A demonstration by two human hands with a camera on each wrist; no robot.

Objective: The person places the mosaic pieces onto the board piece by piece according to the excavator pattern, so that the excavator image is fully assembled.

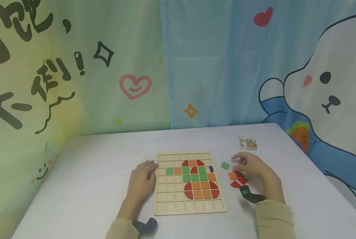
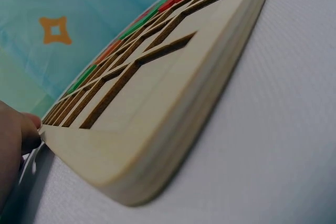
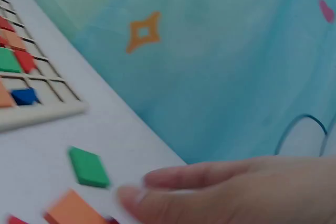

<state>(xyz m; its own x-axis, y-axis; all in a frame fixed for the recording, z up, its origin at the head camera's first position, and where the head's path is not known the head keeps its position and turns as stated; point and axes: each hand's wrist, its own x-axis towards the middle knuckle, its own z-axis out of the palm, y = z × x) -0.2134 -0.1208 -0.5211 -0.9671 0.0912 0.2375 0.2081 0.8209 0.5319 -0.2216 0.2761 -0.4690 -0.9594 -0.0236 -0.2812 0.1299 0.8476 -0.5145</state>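
Observation:
A wooden grid board [image 1: 170,197] lies on the table, with green, orange and red tiles and a small blue piece [image 1: 211,169] set in its right-hand cells. My left hand [image 1: 142,181] rests beside the board's left edge, fingertips touching the rim; the left wrist view shows part of that hand at the board's edge. To the right of the board, my right hand [image 1: 252,165] hovers with loosely bent fingers and nothing visible between them. Nearest its fingertips are a loose green square tile [image 1: 225,165] and an orange tile [image 1: 233,176], with red pieces [image 1: 235,184] close by.
A small printed packet [image 1: 248,143] lies behind my right hand. The white-covered table [image 1: 91,172] ends at a printed curtain [image 1: 213,66] at the back. Dark wrist straps [image 1: 250,196] sit on both forearms.

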